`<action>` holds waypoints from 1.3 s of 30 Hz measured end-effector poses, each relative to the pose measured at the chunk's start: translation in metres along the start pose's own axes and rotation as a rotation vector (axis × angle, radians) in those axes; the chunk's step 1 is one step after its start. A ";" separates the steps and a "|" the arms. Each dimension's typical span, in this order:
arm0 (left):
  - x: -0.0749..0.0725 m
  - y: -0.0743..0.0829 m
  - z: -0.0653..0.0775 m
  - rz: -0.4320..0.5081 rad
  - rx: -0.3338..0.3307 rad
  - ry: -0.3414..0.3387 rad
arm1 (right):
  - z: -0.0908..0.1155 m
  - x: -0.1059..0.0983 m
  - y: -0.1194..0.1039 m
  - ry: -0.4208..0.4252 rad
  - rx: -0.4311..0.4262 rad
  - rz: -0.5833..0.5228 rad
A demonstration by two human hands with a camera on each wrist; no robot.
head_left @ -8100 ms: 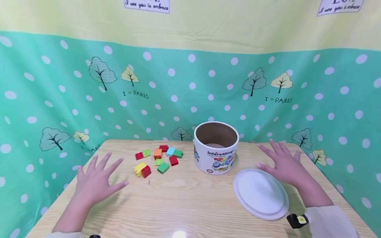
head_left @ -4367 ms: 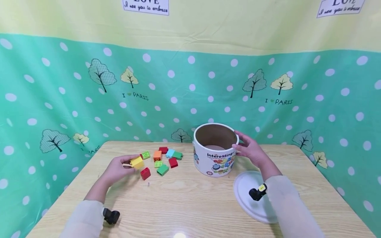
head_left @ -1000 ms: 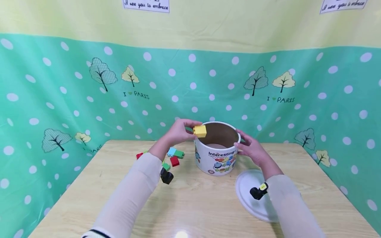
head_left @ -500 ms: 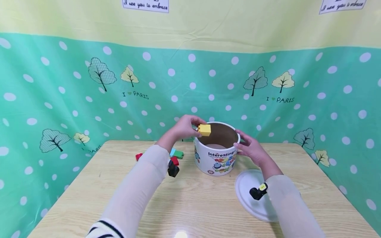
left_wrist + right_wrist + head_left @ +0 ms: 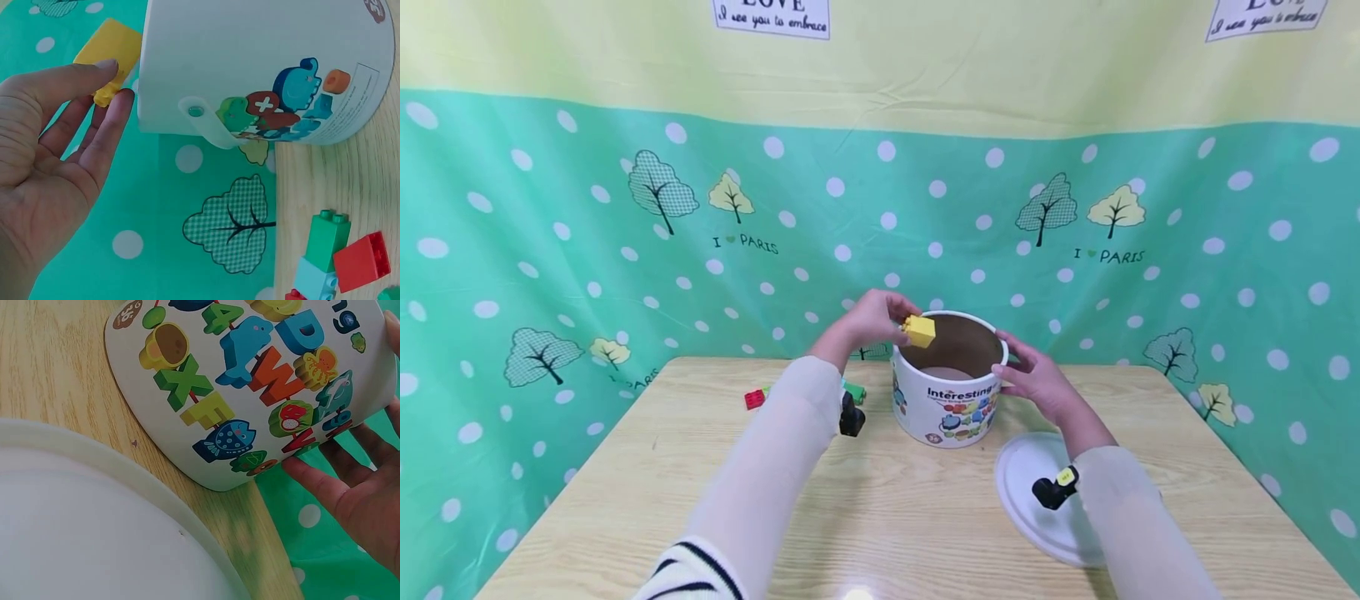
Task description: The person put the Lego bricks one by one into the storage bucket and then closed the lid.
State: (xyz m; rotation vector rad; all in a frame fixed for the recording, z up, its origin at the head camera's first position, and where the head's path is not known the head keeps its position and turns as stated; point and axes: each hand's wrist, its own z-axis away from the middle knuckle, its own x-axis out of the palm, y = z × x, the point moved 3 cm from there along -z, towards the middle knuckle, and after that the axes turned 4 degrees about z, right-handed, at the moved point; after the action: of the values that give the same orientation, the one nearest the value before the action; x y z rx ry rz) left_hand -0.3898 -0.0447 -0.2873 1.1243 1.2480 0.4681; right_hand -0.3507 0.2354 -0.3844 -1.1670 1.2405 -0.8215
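Observation:
My left hand [image 5: 874, 320] pinches a yellow building block [image 5: 921, 331] between thumb and fingers, over the left rim of a white printed bucket [image 5: 946, 408]. In the left wrist view the block [image 5: 112, 53] tilts, its studs towards the palm, with the bucket wall [image 5: 187, 69] beside it. My right hand [image 5: 1036, 377] grips the bucket's right side at the rim. Seen from the right wrist, that hand [image 5: 362, 494] has its fingers spread along the printed wall [image 5: 262, 381]. The bucket stands upright without its lid, and the visible part of its floor is bare.
A round white lid [image 5: 1026, 492] lies on the wooden table [image 5: 910, 517], partly under my right forearm. Left of the bucket are loose blocks, among them a red one [image 5: 754, 399] and a green one [image 5: 328, 240]; my left sleeve hides several. A dotted curtain [image 5: 880, 192] hangs behind.
My left hand picked up the yellow block from the pile and carried it right to the bucket's rim, where the block tilted slightly. My right hand came from above the lid onto the bucket.

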 end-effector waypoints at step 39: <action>-0.012 -0.024 0.045 0.143 0.171 0.088 | 0.001 0.001 0.000 0.004 -0.008 0.006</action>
State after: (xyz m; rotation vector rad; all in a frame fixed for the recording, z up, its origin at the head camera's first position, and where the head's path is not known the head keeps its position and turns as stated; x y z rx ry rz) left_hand -0.3597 -0.0829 -0.3064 1.3561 1.3078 0.5307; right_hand -0.3493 0.2350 -0.3845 -1.1685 1.2509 -0.8155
